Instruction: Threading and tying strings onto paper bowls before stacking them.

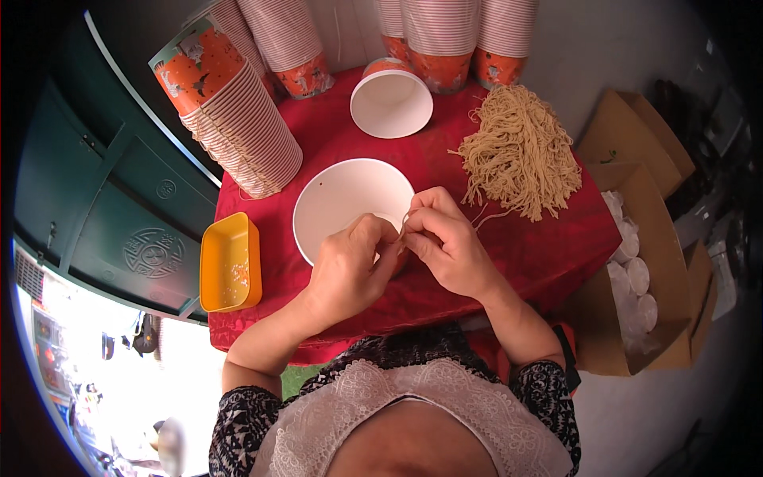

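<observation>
Two hands, left hand (342,262) and right hand (455,248), are brought together at the fingertips over the near-right rim of a white, round-mouthed paper bowl (342,208). Bowl is tilted mouth-up, just beyond the left hand. Thin beige twisted cord (494,215) is trailed rightward from the right hand, toward a loose heap of beige cords (520,155).

Handling, judged: bowl likely light, fairly stiff, easily creased; best held by the rolled rim. Cord likely soft, limp, prone to fray; best pinched close to the tip.

Left hand: thumb pressed to forefinger, other fingers curled; grip partly hidden, cord probably pinched. Right hand: cord pinched between thumb and forefinger, remaining fingers folded in. Whether the cord is passed through the bowl's wall cannot be told.
</observation>
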A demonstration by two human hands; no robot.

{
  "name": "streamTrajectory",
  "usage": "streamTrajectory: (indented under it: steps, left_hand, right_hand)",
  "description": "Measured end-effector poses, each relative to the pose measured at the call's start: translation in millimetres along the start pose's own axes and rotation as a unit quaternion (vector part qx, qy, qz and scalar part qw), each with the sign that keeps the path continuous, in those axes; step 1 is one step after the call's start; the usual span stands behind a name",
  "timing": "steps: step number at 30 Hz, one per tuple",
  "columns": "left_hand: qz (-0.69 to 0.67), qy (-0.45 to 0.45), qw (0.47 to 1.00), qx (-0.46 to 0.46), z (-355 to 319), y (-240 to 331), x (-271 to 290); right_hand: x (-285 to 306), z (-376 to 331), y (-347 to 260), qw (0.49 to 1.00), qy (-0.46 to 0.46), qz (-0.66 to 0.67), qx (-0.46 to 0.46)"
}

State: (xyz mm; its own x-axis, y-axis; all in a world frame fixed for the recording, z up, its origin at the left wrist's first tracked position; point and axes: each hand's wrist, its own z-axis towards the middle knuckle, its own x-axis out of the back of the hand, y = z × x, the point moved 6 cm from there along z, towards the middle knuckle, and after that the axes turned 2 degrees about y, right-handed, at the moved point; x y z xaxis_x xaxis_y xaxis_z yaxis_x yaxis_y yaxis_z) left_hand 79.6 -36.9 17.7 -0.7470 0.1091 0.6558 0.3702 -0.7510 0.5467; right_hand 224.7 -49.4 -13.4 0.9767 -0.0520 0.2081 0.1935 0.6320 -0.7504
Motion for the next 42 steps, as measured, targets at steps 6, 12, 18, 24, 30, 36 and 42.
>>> streamTrajectory:
  steps: [6,12,18,24,30,36,42]
  left_hand:
    - [-0.103,-0.004,0.992,0.07,3.1,-10.5,3.6]
    - [-0.091,0.013,0.993,0.074,2.4,-15.8,3.8]
    - [-0.059,0.055,0.991,0.108,2.3,-21.6,4.0]
    - [-0.046,0.068,0.989,0.125,6.2,-22.7,7.3]
    - [-0.05,0.071,0.991,0.105,8.5,-20.2,7.2]
    - [-0.057,0.067,0.988,0.124,7.2,-21.5,4.6]
    - [-0.032,0.072,0.991,0.108,7.3,-19.2,6.6]
  right_hand:
    - [-0.5,-11.8,-26.2,0.97,0.093,-0.174,0.143]
    - [-6.6,-24.7,-33.7,0.953,0.095,-0.21,0.195]
    - [-10.2,-38.3,-19.0,0.951,0.074,-0.223,0.203]
    - [-7.6,-37.0,-1.3,0.98,0.068,-0.142,0.12]
    - [-5.8,-38.5,3.2,0.996,0.086,-0.027,-0.019]
    - [-12.2,-38.9,3.8,0.985,0.114,-0.113,0.062]
    - [-13.0,-39.5,-8.1,0.975,0.145,-0.139,0.096]
